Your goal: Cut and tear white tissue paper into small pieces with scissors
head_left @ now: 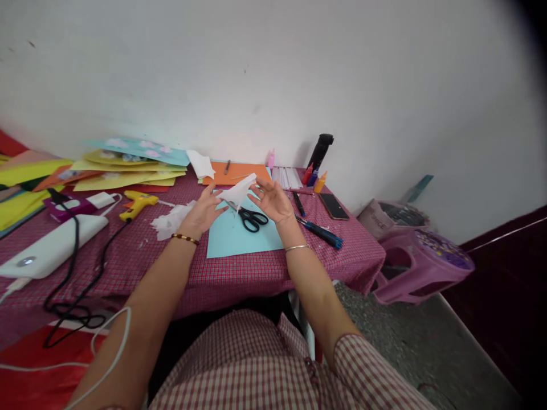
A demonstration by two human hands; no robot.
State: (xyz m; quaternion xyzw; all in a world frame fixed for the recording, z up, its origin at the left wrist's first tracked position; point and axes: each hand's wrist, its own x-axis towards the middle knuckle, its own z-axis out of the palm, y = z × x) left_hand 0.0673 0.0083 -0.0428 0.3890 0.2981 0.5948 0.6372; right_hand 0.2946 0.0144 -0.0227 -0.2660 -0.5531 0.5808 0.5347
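A thin piece of white tissue paper [238, 191] is stretched between my two hands, above the table. My left hand [202, 213] grips its lower left end between thumb and fingers. The upper right corner is pinched by my right hand [274, 200], whose other fingers are loosely spread. Just below the paper, black-handled scissors [253, 220] lie on a light blue sheet [239, 244], their blades partly covered. Crumpled white tissue scraps [171, 221] lie beside my left hand.
A yellow glue gun [139, 203], a white power strip [55, 245] and black cords occupy the left. Coloured paper stacks [128, 179] stand behind. To the right are a phone [333, 206], a blue-black tool [322, 233], small paint bottles [319, 182] and a purple stool [427, 262].
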